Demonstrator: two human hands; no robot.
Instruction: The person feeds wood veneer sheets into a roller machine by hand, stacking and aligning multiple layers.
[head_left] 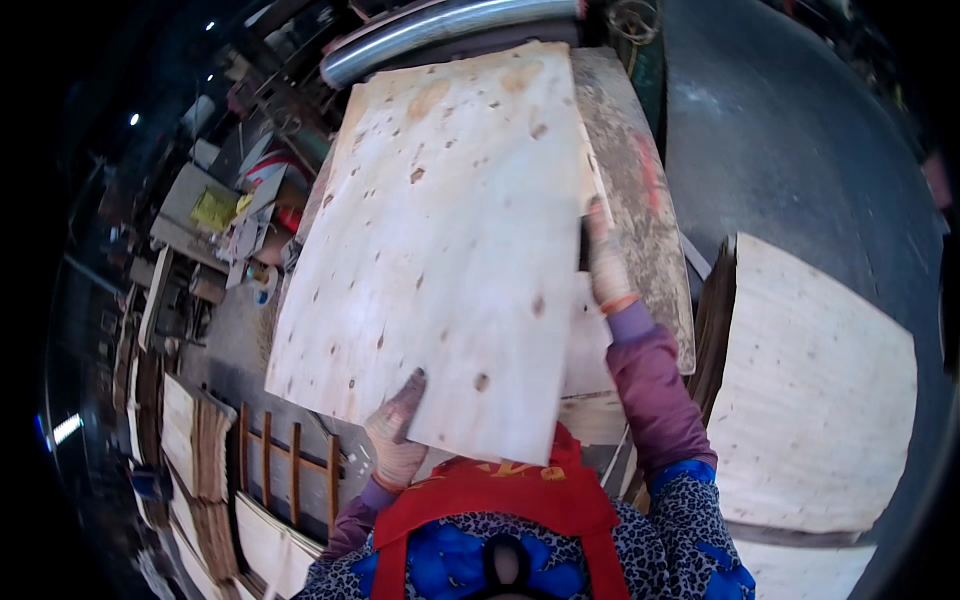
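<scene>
A large pale wood veneer sheet (pixel 440 240) with brown knots slants across the middle, its near edge close to my red apron (pixel 500 490). My left hand (pixel 398 430) pinches its near left edge, the dark-tipped thumb lying on top and the fingers hidden underneath. At the right edge, my right hand (pixel 606 260) is closed on the sheet's side, somewhat blurred; a dark patch shows beside its fingers. Under the sheet, part of another pale sheet (pixel 588 345) shows, lying on a worn, stained board (pixel 625 140).
A shiny metal roller (pixel 450 40) lies beyond the far edge. Stacked veneer sheets (pixel 815 390) stand at the right, and more veneer stacks (pixel 198 440) at the lower left near a wooden rack (pixel 290 465). A cluttered bench (pixel 215 215) is at the left; grey floor (pixel 770 130) stretches far right.
</scene>
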